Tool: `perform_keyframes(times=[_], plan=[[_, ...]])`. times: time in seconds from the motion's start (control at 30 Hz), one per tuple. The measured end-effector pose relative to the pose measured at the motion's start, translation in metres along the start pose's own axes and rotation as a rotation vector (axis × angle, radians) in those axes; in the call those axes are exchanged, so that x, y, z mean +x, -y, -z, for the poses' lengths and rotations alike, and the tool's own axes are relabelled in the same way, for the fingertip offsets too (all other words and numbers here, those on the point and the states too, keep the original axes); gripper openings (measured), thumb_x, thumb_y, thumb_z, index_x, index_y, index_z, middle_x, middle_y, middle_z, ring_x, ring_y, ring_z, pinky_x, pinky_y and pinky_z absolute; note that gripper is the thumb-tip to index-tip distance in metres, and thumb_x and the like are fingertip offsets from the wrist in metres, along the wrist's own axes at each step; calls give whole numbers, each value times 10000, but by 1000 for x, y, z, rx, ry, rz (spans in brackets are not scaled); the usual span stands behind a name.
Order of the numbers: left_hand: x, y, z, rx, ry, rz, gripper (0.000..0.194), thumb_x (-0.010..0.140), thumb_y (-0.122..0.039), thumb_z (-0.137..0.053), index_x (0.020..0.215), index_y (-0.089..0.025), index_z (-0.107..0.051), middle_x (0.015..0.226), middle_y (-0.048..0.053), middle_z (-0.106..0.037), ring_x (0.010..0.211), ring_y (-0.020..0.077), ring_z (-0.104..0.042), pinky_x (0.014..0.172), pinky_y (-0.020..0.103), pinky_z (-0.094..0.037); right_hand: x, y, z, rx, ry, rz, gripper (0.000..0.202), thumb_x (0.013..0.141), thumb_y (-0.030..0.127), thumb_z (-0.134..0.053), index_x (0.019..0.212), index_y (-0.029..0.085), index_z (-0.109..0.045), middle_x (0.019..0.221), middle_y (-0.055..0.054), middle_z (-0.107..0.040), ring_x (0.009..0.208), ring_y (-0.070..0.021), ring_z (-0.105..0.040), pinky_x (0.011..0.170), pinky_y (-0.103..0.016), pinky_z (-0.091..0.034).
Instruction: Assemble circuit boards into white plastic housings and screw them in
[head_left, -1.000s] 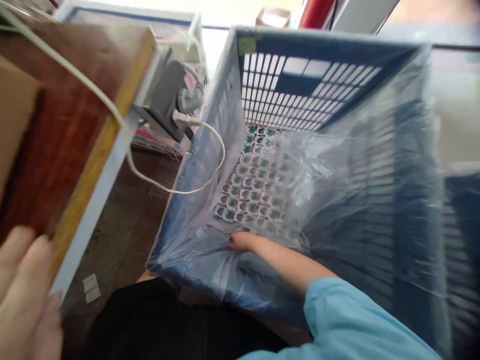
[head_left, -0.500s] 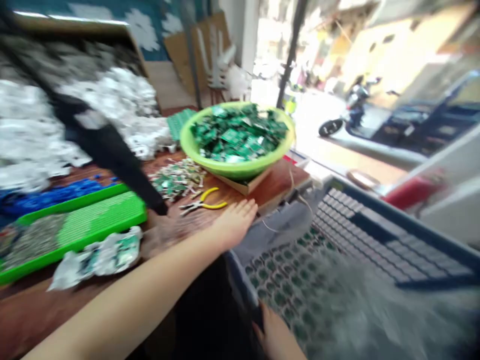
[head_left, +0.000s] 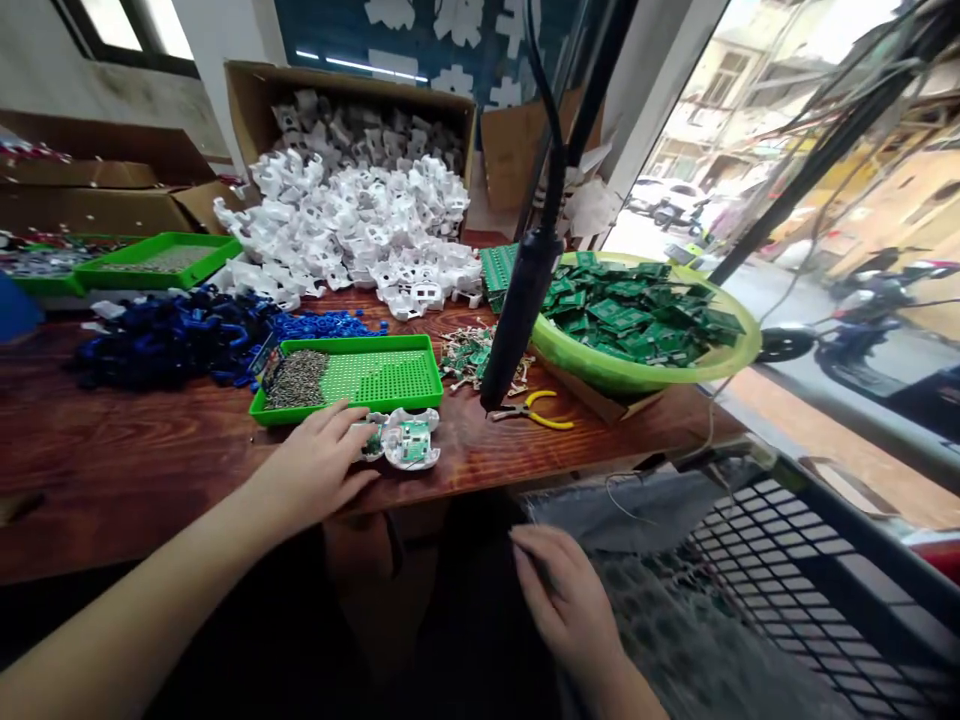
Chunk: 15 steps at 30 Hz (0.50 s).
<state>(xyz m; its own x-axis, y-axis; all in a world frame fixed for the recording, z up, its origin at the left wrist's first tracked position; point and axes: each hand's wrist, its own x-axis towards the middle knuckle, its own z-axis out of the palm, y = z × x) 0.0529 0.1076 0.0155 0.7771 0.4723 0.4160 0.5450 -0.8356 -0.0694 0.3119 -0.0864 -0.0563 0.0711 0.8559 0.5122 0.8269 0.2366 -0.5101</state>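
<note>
My left hand [head_left: 319, 465] rests at the table's front edge, fingers apart, its fingertips over the left part of a white plastic housing [head_left: 411, 440] with green circuit boards inside. Right behind it lies a green tray [head_left: 382, 375] with small metal screws [head_left: 296, 378] at its left end. Over my lap, below the table edge, my right hand [head_left: 566, 595] has its fingers curled together; what they hold, if anything, is hidden. A black electric screwdriver [head_left: 517, 315] hangs above the table, and yellow-handled pliers [head_left: 536, 410] lie to its right.
White housings [head_left: 352, 225] spill from a cardboard box [head_left: 240, 110] at the back. Blue parts [head_left: 176, 335] lie at the left. A yellow-green basin [head_left: 645, 372] of circuit boards [head_left: 630, 310] stands at the right, above a dark crate [head_left: 780, 570]. Small wired parts [head_left: 469, 355] lie mid-table.
The view has swung left. My left hand has moved from near the table's right edge to the white housing. My right hand has come away from the crate's rim to above my lap.
</note>
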Motion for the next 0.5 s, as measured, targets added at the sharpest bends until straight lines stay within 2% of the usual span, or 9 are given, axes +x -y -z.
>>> perform_keyframes(times=[0.07, 0.13, 0.2, 0.23, 0.3, 0.37, 0.43, 0.5], plan=[[-5, 13, -9, 7, 44, 0, 285, 872, -275, -492, 1014, -110, -676, 1173, 195, -645, 1104, 376, -589, 875, 534, -513, 41, 19, -6, 18, 45, 52, 204, 878, 203, -496, 1062, 233, -579, 1006, -77, -655, 965, -187, -624, 848, -349, -548], [-12, 17, -16, 4, 68, -16, 313, 904, -253, -424, 1038, -123, -675, 1224, 174, -627, 1121, 354, -589, 863, 499, -535, 74, 32, -11, 24, 82, 68, 249, 880, 260, -511, 1118, 210, -568, 1073, -92, -637, 1044, -197, -592, 920, -366, -514], [-17, 14, -18, -6, 79, -53, 332, 914, -235, -404, 1100, -112, -651, 1283, 164, -589, 1204, 345, -528, 912, 477, -519, 98, 40, -10, 27, 153, 77, 395, 856, 346, -559, 1211, 176, -530, 1213, -120, -579, 1162, -222, -532, 1004, -391, -460], [-19, 11, -17, -16, 85, -83, 330, 913, -217, -409, 1122, -108, -640, 1304, 155, -575, 1254, 340, -478, 952, 470, -497, 106, 42, -7, 21, 228, 87, 482, 848, 387, -568, 1264, 154, -498, 1293, -141, -525, 1230, -238, -483, 1043, -406, -422], [-19, 0, -11, -34, 85, -163, 323, 902, -171, -430, 1156, -101, -617, 1342, 140, -545, 1337, 333, -361, 1022, 468, -441, 115, 43, 6, 0, 366, 93, 640, 829, 470, -577, 1346, 125, -427, 1418, -176, -396, 1333, -271, -368, 1091, -437, -354], [-11, -16, -3, -41, 63, -266, 323, 886, -121, -444, 1168, -88, -599, 1366, 142, -519, 1380, 328, -269, 1053, 475, -407, 113, 38, 25, -23, 480, 76, 747, 805, 522, -585, 1386, 102, -376, 1450, -191, -348, 1357, -288, -327, 1103, -449, -328], [5, -36, 5, -42, 27, -380, 328, 874, -73, -433, 1163, -67, -587, 1365, 163, -514, 1387, 327, -250, 1042, 474, -422, 102, 30, 48, -46, 554, 39, 808, 772, 535, -618, 1389, 80, -364, 1407, -186, -415, 1309, -285, -405, 1078, -423, -372], [30, -59, 10, -46, 1, -496, 332, 871, -55, -401, 1141, -56, -594, 1337, 174, -539, 1353, 339, -320, 990, 462, -477, 86, 20, 71, -100, 562, 1, 858, 726, 555, -657, 1378, 75, -374, 1345, -172, -486, 1235, -285, -486, 1031, -405, -429]])
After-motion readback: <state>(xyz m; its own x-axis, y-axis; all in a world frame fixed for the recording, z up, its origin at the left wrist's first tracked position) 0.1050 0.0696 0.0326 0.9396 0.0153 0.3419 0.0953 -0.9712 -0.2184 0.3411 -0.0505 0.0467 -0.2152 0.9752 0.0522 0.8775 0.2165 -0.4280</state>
